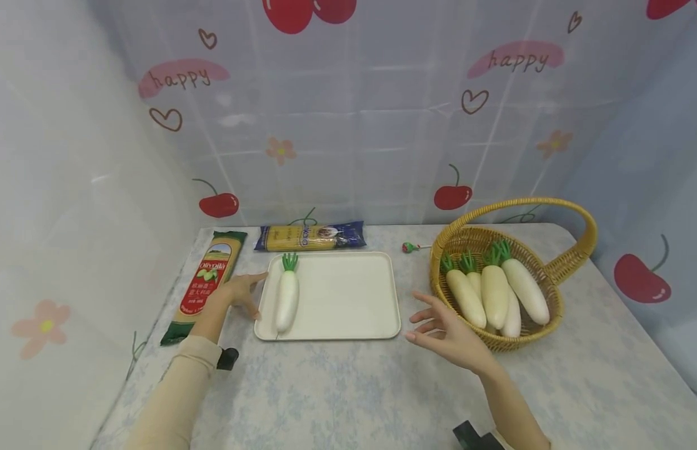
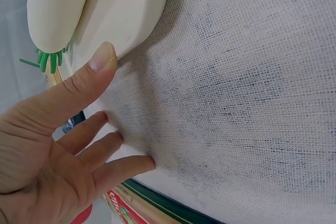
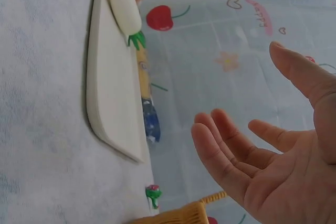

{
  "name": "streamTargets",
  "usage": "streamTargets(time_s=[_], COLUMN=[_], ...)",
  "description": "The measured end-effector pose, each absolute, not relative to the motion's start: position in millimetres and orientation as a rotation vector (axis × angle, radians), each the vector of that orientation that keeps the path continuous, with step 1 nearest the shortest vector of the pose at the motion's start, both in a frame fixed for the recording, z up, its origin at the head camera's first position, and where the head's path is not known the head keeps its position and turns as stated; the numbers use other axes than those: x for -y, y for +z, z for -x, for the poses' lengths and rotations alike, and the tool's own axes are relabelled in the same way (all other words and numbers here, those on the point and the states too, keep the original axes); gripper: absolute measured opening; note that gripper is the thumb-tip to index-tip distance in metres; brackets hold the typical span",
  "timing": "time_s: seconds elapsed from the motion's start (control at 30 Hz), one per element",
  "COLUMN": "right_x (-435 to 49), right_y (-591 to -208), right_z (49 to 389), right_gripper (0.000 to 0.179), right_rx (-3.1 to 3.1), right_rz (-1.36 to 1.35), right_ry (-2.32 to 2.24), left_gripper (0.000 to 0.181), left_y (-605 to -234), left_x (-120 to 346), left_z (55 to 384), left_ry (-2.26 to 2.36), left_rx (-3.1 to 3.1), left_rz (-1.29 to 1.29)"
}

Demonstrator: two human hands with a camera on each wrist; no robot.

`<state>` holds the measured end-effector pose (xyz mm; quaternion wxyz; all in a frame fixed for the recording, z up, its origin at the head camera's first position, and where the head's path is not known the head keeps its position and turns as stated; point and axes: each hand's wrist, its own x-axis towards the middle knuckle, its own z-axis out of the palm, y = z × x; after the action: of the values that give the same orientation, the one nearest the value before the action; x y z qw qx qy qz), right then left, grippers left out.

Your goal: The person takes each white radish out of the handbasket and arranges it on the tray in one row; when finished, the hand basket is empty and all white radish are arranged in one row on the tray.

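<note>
One white radish (image 1: 288,300) with a green top lies at the left end of a cream tray (image 1: 348,297). Beside the tray's left edge is my left hand (image 1: 239,292), fingers spread and holding nothing; in the left wrist view its thumb (image 2: 86,80) comes close to the tray corner. Between the tray and a wicker basket (image 1: 556,269) hovers my right hand (image 1: 446,334), its fingers loosely bent and nothing in them. Several white radishes (image 1: 494,297) with green tops lie inside the basket.
A red and green pasta packet (image 1: 207,281) lies left of the left hand. Behind the tray is a blue and yellow pasta packet (image 1: 310,237). A wrapped lollipop (image 1: 410,247) lies near the basket, whose tall handle (image 1: 511,203) arches over it. A printed curtain (image 1: 348,125) stands behind.
</note>
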<state>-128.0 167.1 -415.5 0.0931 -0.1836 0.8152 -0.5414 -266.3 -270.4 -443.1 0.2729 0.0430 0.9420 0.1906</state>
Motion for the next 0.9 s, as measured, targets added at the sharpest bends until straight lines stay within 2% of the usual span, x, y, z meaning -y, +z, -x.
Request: streamTargets(time_s=[0.43, 0.7, 0.9], right_x=[-208.5, -237.2, -259.3], right_y=[-399.0, -390.5, -387.5], right_z=[114.6, 116.9, 123.9], right_gripper=[0.066, 0.064, 0.063], right_rx=[-2.411, -2.524, -2.414], right_rz=[0.607, 0.582, 0.665], right_ry=[-1.742, -1.780, -1.996], left_gripper=[0.110, 0.110, 0.111], left_y=[-443.2, -445.4, -446.8], left_x=[270.8, 270.9, 271.6], left_z=[267.8, 268.2, 267.4], left_ry=[0.508, 0.517, 0.535], left_rx=[-2.538, -2.540, -2.534], left_rz=[-0.109, -0.119, -0.114])
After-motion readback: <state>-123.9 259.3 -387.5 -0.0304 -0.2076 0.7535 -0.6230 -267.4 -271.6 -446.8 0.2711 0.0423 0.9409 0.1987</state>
